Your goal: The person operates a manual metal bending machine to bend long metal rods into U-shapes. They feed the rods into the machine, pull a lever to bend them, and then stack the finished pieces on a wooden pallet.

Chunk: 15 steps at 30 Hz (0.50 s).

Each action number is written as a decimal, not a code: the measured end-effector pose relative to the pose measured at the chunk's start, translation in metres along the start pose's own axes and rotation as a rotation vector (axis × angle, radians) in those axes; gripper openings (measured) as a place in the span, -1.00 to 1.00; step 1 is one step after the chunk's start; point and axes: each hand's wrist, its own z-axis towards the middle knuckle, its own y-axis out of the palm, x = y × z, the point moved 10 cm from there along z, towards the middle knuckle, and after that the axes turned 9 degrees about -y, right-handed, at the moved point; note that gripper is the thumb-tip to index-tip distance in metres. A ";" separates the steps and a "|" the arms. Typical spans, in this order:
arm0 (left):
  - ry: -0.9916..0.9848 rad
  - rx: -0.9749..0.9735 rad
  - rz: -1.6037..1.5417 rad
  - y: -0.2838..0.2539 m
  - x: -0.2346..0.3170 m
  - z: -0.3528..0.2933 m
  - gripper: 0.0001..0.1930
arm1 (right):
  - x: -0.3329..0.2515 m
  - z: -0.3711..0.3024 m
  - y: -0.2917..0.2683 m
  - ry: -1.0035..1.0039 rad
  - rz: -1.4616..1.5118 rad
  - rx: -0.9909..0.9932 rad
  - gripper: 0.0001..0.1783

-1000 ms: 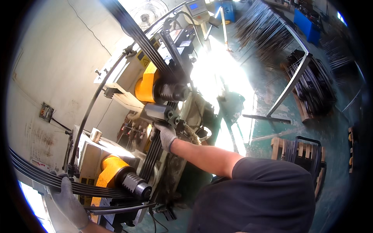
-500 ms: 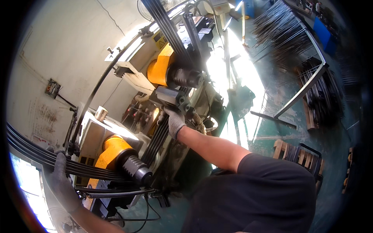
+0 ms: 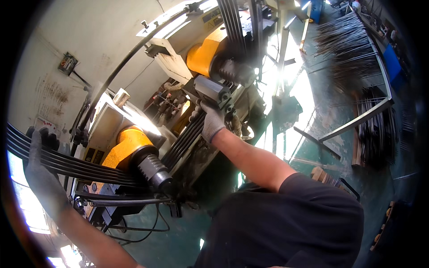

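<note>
My left hand (image 3: 42,178), in a grey glove, is closed around a bundle of long black rods (image 3: 85,163) at the far left. From there the bundle runs to the lower bending head, passing between its yellow arm (image 3: 127,145) and a dark ribbed roller (image 3: 154,169). My right hand (image 3: 211,122), also gloved, is closed at the middle stretch of the rods (image 3: 185,142), right beside a grey metal clamp block (image 3: 212,90). Its fingers curl over the far side and are partly hidden. Beyond the block, the rods lead to the upper yellow bending head (image 3: 203,58) and bend away upward.
A curved dark bar (image 3: 117,75) arches along the machine's wall side. A small control box (image 3: 68,64) is on the wall. At right, a metal rack (image 3: 357,118) holds many thin rods (image 3: 342,40). A coil spring (image 3: 120,202) and loose cables (image 3: 152,230) hang below the lower head.
The whole view has shifted, so the machine sits further right at the top. My left hand is now farther out from the lower roller along the rods. My right hand stays beside the clamp block.
</note>
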 end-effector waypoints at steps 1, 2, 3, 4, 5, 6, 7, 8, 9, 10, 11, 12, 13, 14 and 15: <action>0.003 -0.020 -0.001 -0.006 -0.005 0.004 -0.58 | 0.001 -0.003 0.002 0.007 0.005 -0.023 -0.86; 0.004 -0.036 0.002 -0.017 -0.012 0.008 -0.58 | 0.002 -0.007 0.006 0.018 0.010 -0.047 -0.86; 0.005 -0.052 0.005 -0.024 -0.016 0.010 -0.58 | 0.005 -0.011 0.008 0.042 0.004 -0.039 -0.86; -0.032 -0.039 -0.002 -0.024 -0.017 0.007 -0.59 | 0.007 -0.012 0.007 0.063 0.041 -0.037 -0.86; -0.069 -0.024 -0.006 -0.023 -0.014 0.002 -0.60 | 0.009 -0.012 0.007 0.086 0.078 -0.036 -0.86; -0.108 -0.003 -0.009 -0.023 -0.014 -0.004 -0.61 | 0.012 -0.013 0.004 0.115 0.113 -0.035 -0.86; -0.133 -0.054 -0.009 -0.017 -0.019 -0.009 -0.63 | 0.017 -0.010 -0.008 0.131 0.038 -0.013 -0.85; -0.161 -0.095 -0.004 -0.017 -0.024 -0.015 -0.65 | 0.023 -0.012 -0.011 0.161 0.077 -0.034 -0.85; -0.145 -0.062 -0.019 -0.024 -0.024 -0.018 -0.68 | 0.029 -0.015 -0.014 0.195 0.115 -0.054 -0.85; -0.139 -0.151 -0.052 0.000 -0.035 -0.009 -0.67 | 0.014 -0.002 -0.022 0.159 0.154 -0.063 -0.85; -0.152 -0.189 -0.035 -0.002 -0.039 -0.010 -0.67 | 0.014 -0.004 -0.021 0.160 0.138 -0.075 -0.85; -0.167 -0.226 -0.019 -0.004 -0.042 -0.011 -0.66 | 0.011 -0.004 -0.019 0.161 0.121 -0.088 -0.85; -0.190 -0.166 0.076 -0.032 -0.034 -0.023 -0.67 | 0.031 -0.019 -0.013 0.238 0.100 -0.111 -0.85; -0.204 -0.189 0.067 -0.020 -0.039 -0.019 -0.69 | 0.025 -0.011 -0.014 0.231 0.135 -0.156 -0.86; -0.175 -0.205 0.044 -0.008 -0.041 -0.016 -0.70 | 0.018 -0.002 -0.021 0.195 0.111 -0.141 -0.87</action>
